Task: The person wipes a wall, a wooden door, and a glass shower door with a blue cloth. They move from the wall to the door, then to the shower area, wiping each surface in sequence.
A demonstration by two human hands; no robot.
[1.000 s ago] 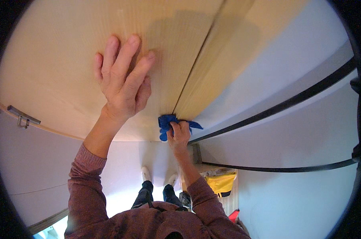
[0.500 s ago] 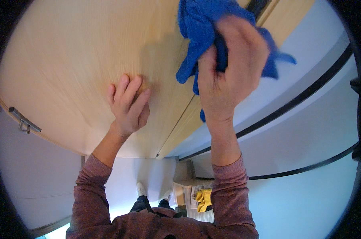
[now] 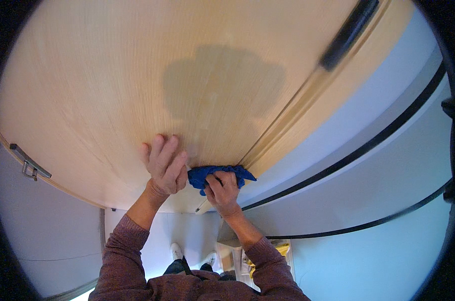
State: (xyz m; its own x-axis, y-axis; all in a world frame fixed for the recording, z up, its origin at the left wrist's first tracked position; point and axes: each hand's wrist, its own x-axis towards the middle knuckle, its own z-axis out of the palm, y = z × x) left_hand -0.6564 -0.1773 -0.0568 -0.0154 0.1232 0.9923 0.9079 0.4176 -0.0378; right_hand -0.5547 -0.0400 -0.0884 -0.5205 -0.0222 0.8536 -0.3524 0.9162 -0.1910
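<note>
A pale wooden door [image 3: 112, 75] fills most of the view. My left hand [image 3: 166, 165] lies against its surface with the fingers spread and nothing in them. Just to the right, my right hand [image 3: 223, 190] presses a bunched blue cloth [image 3: 202, 175] onto the lower part of the door, close to the seam at its right edge. The fingers are curled over the cloth, and one corner of it sticks out to the right.
A black hinge [image 3: 349, 35] sits at the upper right along the door's edge. On the left edge is a metal latch [image 3: 31, 161]. A black strip [image 3: 358, 148] runs along the white wall. Below right stands a small wooden cabinet [image 3: 227, 251] with a yellow cloth [image 3: 282, 249].
My right hand has brought the blue cloth from high on the right down to the door's lower part. The black hinge has come into view. My left hand sits a little lower.
</note>
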